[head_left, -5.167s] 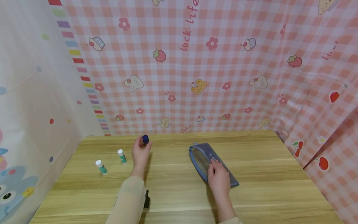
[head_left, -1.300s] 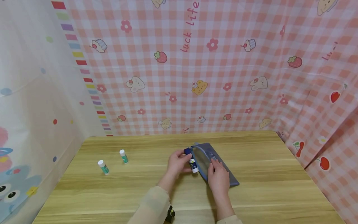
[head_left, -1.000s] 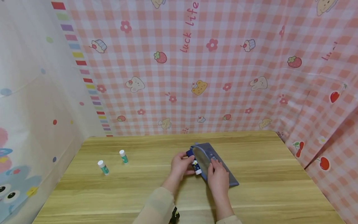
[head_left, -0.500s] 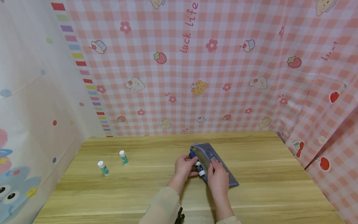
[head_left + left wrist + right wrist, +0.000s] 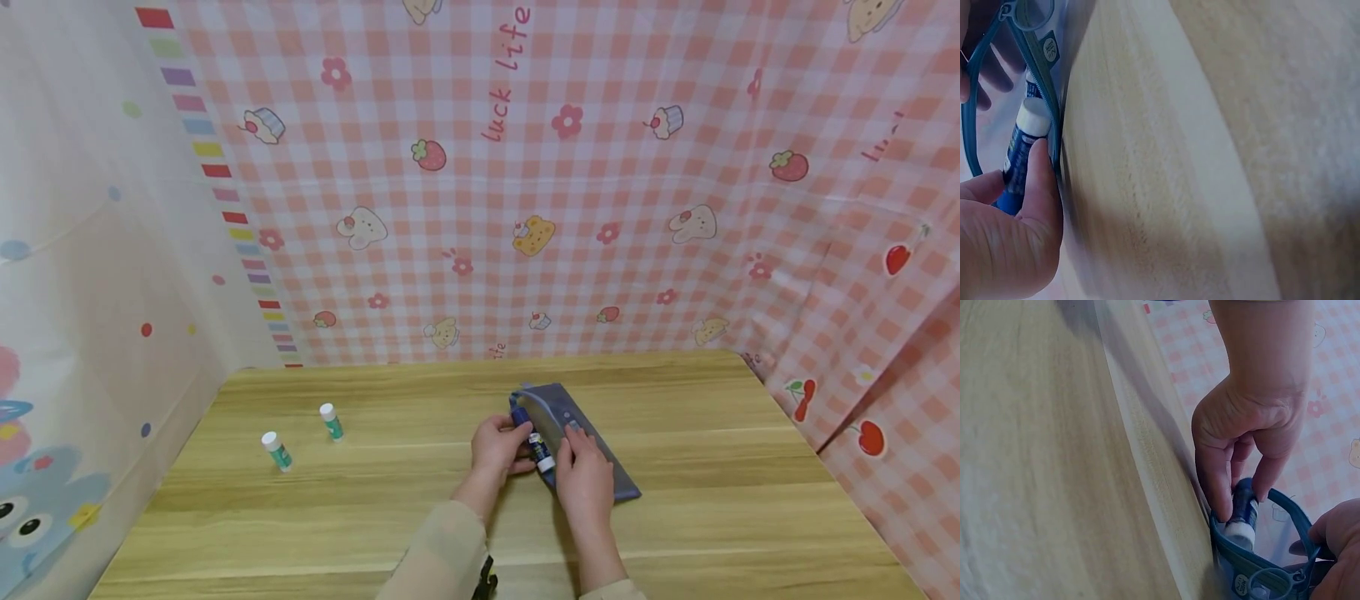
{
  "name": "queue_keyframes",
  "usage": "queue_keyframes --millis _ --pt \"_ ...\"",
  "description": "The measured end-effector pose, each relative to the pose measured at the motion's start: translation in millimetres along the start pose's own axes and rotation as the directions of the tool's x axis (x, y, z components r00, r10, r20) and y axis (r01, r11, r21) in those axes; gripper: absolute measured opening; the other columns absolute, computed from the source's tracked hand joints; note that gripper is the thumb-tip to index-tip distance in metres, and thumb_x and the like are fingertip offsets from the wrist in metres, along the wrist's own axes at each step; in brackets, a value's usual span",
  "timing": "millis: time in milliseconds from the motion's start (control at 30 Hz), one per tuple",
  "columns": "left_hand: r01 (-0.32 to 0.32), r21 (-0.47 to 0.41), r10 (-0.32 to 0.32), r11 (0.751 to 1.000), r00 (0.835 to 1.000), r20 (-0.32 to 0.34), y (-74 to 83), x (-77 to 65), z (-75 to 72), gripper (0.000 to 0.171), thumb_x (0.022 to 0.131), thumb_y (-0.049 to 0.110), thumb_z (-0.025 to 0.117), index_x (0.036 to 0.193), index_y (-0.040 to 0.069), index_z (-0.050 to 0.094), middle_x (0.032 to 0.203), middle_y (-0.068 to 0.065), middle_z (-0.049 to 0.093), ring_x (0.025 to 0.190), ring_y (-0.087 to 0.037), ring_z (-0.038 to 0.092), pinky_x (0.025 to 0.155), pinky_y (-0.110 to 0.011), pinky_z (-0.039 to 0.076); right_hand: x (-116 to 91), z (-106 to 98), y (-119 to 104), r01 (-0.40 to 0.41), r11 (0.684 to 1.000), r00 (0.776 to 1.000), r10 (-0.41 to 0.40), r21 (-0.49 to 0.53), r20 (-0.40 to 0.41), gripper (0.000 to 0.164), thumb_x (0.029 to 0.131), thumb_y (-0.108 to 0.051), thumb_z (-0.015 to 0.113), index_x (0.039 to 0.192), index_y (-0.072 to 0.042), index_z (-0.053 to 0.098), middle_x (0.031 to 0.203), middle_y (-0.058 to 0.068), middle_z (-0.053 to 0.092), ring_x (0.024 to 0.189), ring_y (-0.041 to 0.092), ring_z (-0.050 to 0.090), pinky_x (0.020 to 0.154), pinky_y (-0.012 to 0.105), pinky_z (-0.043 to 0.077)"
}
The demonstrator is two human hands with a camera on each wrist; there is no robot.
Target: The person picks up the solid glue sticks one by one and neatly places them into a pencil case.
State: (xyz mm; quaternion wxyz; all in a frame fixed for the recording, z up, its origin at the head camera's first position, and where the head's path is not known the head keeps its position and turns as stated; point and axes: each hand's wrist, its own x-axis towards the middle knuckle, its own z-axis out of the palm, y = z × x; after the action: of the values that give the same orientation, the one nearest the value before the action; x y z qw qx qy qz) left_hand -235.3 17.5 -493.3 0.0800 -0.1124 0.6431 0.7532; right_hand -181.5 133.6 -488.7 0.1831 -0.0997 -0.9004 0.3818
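A navy glue stick (image 5: 541, 451) with a white base slants across the mouth of a grey-blue zip pouch (image 5: 558, 400). My left hand (image 5: 497, 447) pinches its blue-capped end between thumb and fingers, and in the left wrist view its white end (image 5: 1034, 117) lies within the zippered opening. Past it, a second navy-and-white stick (image 5: 1032, 86) shows inside the pouch. My right hand (image 5: 587, 483) pinches the pouch's upper side near the zip, keeping the mouth apart. In the right wrist view that hand (image 5: 1342, 544) grips the rim beside the zip's ring pull (image 5: 1270, 582).
Two green glue sticks with white caps, one nearer (image 5: 277, 451) and one farther back (image 5: 332, 422), stand on the left of the wooden table (image 5: 420, 400). A pink checked cloth (image 5: 480, 183) hangs behind the table's back edge.
My left hand has carried the navy glue stick from the table's back left rightward to the pouch, then slightly farther into its mouth. My right hand has stayed on the pouch.
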Motion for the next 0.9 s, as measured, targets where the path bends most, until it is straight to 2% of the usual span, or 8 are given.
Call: queue_keyframes --millis 333,700,900 --pt "0.006 -0.021 -0.006 1.0 1.0 0.015 3.7 -4.6 -3.1 0.037 0.09 0.005 0.069 0.121 -0.009 0.055 0.099 -0.021 0.066 0.067 -0.022 0.067 0.06 -0.044 0.061 -0.4 0.1 -0.7 0.031 0.999 0.999 -0.031 -0.013 -0.026 0.031 0.099 -0.01 0.053 0.123 0.004 0.066 0.128 0.027 0.06 0.124 0.046 0.051 0.101 0.076 0.03" --pt "-0.037 -0.022 0.037 0.999 0.999 0.012 8.9 -10.3 -13.3 0.04 0.09 0.004 0.069 0.124 -0.01 0.055 0.101 -0.027 0.068 0.072 -0.026 0.071 0.06 -0.042 0.061 1.2 0.7 0.6 0.02 1.0 0.999 -0.019 0.017 -0.035 0.032 0.099 -0.011 0.053 0.124 0.005 0.065 0.129 0.027 0.059 0.125 0.045 0.051 0.101 0.076 0.028" --pt "-0.062 -0.036 0.063 0.997 0.998 0.013 10.8 -12.1 -19.4 0.042 0.09 0.005 0.069 0.127 -0.011 0.054 0.103 -0.027 0.068 0.07 -0.022 0.07 0.059 -0.04 0.061 2.0 0.4 1.0 0.019 1.0 0.999 -0.018 0.024 -0.039 0.032 0.099 -0.011 0.054 0.124 0.005 0.065 0.128 0.027 0.059 0.124 0.045 0.052 0.101 0.077 0.028"
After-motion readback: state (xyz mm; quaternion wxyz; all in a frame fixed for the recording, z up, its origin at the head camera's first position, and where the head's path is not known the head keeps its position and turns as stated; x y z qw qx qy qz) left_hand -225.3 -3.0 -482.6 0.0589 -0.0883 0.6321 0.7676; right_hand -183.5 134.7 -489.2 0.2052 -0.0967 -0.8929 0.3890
